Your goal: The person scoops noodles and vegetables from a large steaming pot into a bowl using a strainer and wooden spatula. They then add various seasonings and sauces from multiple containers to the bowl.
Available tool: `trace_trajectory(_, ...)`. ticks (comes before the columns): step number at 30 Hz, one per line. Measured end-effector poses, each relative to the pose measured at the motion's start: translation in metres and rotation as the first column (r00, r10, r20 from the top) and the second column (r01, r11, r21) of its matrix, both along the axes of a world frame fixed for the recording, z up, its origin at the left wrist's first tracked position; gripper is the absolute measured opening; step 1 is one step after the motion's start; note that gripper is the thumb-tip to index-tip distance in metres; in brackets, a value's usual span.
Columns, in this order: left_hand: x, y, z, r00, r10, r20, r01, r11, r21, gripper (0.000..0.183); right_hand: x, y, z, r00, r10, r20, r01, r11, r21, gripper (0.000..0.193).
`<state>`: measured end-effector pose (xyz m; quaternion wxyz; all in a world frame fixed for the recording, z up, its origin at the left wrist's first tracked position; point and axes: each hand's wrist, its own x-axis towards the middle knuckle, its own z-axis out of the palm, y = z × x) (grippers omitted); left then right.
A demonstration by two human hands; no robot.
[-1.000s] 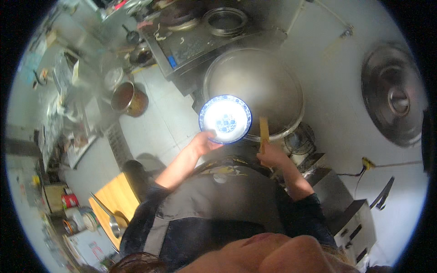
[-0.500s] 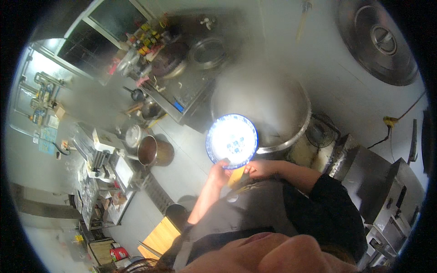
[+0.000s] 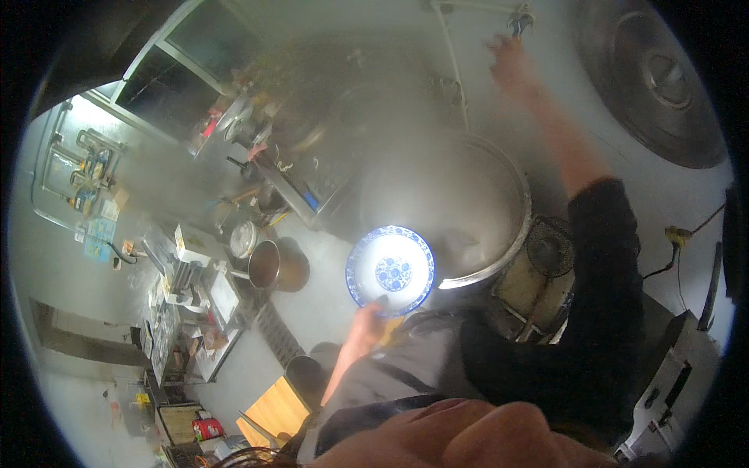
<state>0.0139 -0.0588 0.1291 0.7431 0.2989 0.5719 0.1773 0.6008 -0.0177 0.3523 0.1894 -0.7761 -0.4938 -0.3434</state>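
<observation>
- Gripping the near rim of a shallow bowl, white with blue pattern, the left hand lays its thumb on the inner face; its other fingers are hidden beneath. The bowl extends forward of these fingers, its hollow turned toward the viewer.
- Just right of the left fingers, partly beneath the bowl, a yellow strip shows; whether they touch it cannot be told.
- The right hand, raised well forward and to the right of the left one, has its fingers at a metal fitting by the wall. Haze blurs them: whether they are closed on it or only near it cannot be told.
- Between the two sets of fingers lies a large round pot, veiled in steam, its contents indistinct.
- Right of the left fingers, beyond the yellow strip: a round mesh strainer.
- Right of the right fingers: a broad metal lid against the wall.
- Left of the left fingers and farther forward: a deep metal pan on the floor.
- Left of the left fingers and nearer the body: a wooden board.
</observation>
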Motion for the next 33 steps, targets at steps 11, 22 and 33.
trace_trajectory(11,0.009,-0.013,-0.027,0.971,0.190,0.146,-0.180,0.980,-0.084,0.018,0.124,0.081,0.019,0.947,0.005,-0.323,0.090,0.956,0.280,0.033)
trace_trajectory(22,0.034,-0.020,0.002,0.974,0.216,0.067,-0.205,0.968,-0.143,0.023,0.156,0.078,-0.001,0.794,0.430,-0.429,-0.162,0.831,0.533,0.032)
trace_trajectory(33,0.042,-0.024,0.019,0.974,0.201,0.102,-0.184,0.971,-0.155,0.047,0.155,0.090,0.000,0.699,0.507,-0.505,-0.120,0.778,0.616,0.028)
